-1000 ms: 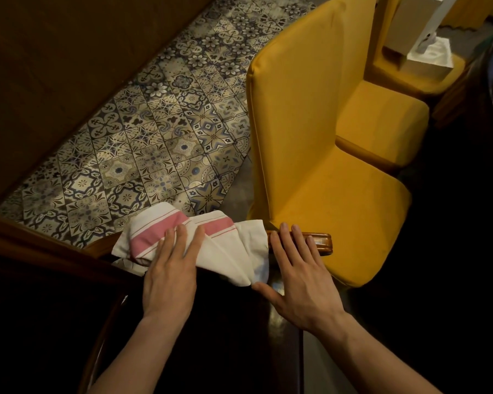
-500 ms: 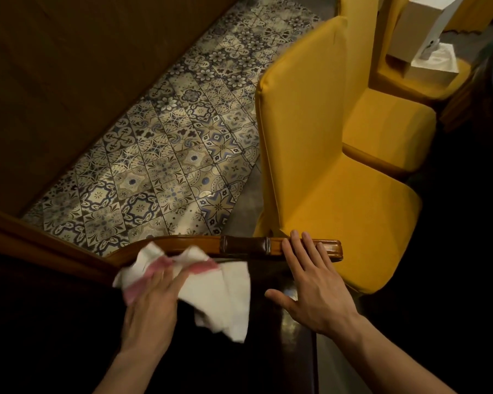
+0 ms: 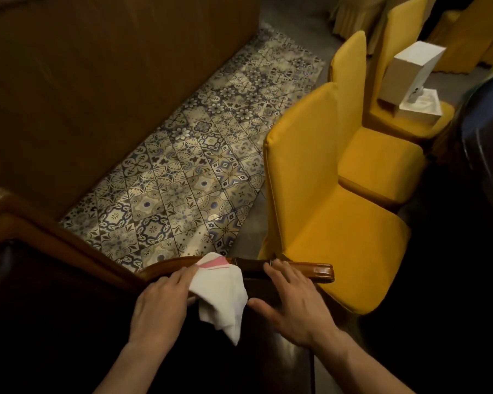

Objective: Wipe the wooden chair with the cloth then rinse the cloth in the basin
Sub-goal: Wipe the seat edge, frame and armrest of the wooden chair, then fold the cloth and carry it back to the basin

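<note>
A dark wooden chair with a glossy curved top rail (image 3: 302, 271) fills the bottom of the view; its seat lies in shadow. A white cloth with a pink stripe (image 3: 221, 294) is draped over the rail's middle and hangs down the near side. My left hand (image 3: 160, 305) grips the cloth's left part against the rail. My right hand (image 3: 293, 302) rests flat on the rail just right of the cloth, fingers spread, holding nothing. No basin is in view.
Yellow covered chairs (image 3: 325, 200) stand in a row to the right; the far one carries a white box (image 3: 410, 72). Patterned floor tiles (image 3: 188, 172) run beyond the rail. A brown wooden wall panel (image 3: 97, 81) borders the left.
The cloth was spread wide along the rail, then bunched under my left hand and pulled left; now it sits gathered at the rail's middle. My right hand stayed on the rail.
</note>
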Available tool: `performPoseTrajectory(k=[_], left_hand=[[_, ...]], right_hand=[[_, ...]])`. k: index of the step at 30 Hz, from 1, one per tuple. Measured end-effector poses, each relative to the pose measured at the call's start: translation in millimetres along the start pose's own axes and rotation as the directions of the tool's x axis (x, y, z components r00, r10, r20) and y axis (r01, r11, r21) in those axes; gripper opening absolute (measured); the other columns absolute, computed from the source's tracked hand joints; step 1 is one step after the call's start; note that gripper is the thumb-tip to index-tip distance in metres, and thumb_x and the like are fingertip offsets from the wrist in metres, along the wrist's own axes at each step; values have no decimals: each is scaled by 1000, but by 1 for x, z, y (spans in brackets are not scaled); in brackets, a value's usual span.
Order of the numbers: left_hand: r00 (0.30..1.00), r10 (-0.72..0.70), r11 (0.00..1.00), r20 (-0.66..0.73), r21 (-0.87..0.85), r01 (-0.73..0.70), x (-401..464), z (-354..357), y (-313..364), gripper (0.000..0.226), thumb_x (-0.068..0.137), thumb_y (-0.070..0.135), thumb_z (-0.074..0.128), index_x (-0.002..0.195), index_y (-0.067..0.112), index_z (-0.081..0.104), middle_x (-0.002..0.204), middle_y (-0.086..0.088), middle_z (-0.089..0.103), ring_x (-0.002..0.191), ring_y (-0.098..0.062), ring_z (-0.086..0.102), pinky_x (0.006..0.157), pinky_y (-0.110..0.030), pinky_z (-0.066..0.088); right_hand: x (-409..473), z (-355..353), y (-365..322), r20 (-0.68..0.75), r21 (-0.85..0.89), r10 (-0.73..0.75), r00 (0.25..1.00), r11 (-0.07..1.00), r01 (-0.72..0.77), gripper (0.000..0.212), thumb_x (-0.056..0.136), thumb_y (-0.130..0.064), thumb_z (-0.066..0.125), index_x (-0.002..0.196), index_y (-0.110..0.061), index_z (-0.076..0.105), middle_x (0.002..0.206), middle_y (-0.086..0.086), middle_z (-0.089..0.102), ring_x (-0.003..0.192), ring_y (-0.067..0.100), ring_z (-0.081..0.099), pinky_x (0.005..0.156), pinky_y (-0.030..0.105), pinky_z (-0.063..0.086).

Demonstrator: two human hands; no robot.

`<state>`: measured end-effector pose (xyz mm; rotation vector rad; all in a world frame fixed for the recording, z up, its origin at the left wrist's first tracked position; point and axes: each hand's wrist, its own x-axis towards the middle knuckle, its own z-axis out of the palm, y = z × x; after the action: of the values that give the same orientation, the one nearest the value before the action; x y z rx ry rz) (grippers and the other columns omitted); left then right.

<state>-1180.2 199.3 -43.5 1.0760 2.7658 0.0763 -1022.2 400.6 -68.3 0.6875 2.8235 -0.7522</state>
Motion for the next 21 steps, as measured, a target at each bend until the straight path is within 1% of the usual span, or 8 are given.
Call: performPoseTrajectory(k=[3, 5, 8, 11, 14, 17, 19, 21], left_hand=[[999, 44, 998, -24, 47, -42, 4, -32, 18, 47, 94, 23, 51, 138, 34, 40, 125, 9, 63, 106, -18, 63, 83, -36, 51], [996, 77, 995, -46, 63, -74, 5, -55, 31, 46, 93, 22, 53, 136, 33, 42, 123, 7, 65, 107, -20, 64, 82, -38, 52], [984, 150, 988, -98, 45, -146, 3, -96, 49, 49, 88, 24, 63, 133, 33, 45, 120, 7, 66, 105, -20, 65, 80, -39, 53], [960, 219, 976, -176, 48, -214, 0, -137, 56, 45, 90, 16, 62, 131, 31, 49, 115, 6, 68, 100, -21, 67, 76, -41, 56], [927, 289, 957, -237, 47, -287, -11, -175, 55, 40, 93, 14, 59, 129, 30, 51, 113, 6, 68, 100, -19, 67, 77, -40, 57], [900, 326, 937, -290, -30, -349, -23, -204, 56, 39, 93, 18, 62, 128, 31, 52, 114, 9, 68, 99, -17, 67, 80, -37, 56], [896, 316, 925, -312, -110, -365, -31, -221, 56, 44, 91, 16, 64, 130, 32, 53, 114, 10, 67, 99, -15, 65, 80, -34, 55], [898, 292, 916, -329, -176, -362, -37, -238, 55, 45, 88, 13, 67, 124, 37, 55, 109, 15, 65, 94, -9, 64, 77, -29, 54]], right_hand=[[-12, -27, -43, -81, 42, -98, 992, 994, 102, 95, 78, -92, 28, 152, -32, 30, 157, -4, 35, 141, 17, 31, 113, 39, 30], [-18, -46, -67, -136, 28, -151, 979, 987, 156, 92, 79, -85, 43, 150, -27, 33, 152, -2, 40, 135, 19, 38, 108, 41, 38], [-24, -76, -92, -270, -12, -174, 947, 984, 177, 68, 85, -55, 64, 140, -24, 42, 136, 0, 52, 115, 22, 50, 88, 37, 47], [-31, -114, -103, -384, -29, -169, 908, 985, 171, 44, 88, -35, 67, 128, -23, 53, 115, 2, 61, 96, 24, 57, 69, 36, 44], [-42, -154, -112, -458, -102, -226, 860, 974, 202, 33, 85, -33, 73, 115, -24, 63, 98, 0, 65, 80, 24, 62, 55, 30, 35], [-53, -190, -126, -475, -210, -280, 834, 957, 201, 29, 79, -30, 80, 103, -25, 64, 88, -1, 63, 71, 25, 61, 51, 28, 29], [-62, -210, -136, -479, -258, -294, 827, 948, 187, 26, 80, -26, 77, 101, -24, 62, 89, 0, 62, 73, 26, 61, 50, 30, 30], [-72, -230, -144, -497, -283, -306, 812, 942, 181, 23, 84, -22, 72, 104, -22, 60, 91, 1, 61, 75, 26, 59, 51, 33, 33]])
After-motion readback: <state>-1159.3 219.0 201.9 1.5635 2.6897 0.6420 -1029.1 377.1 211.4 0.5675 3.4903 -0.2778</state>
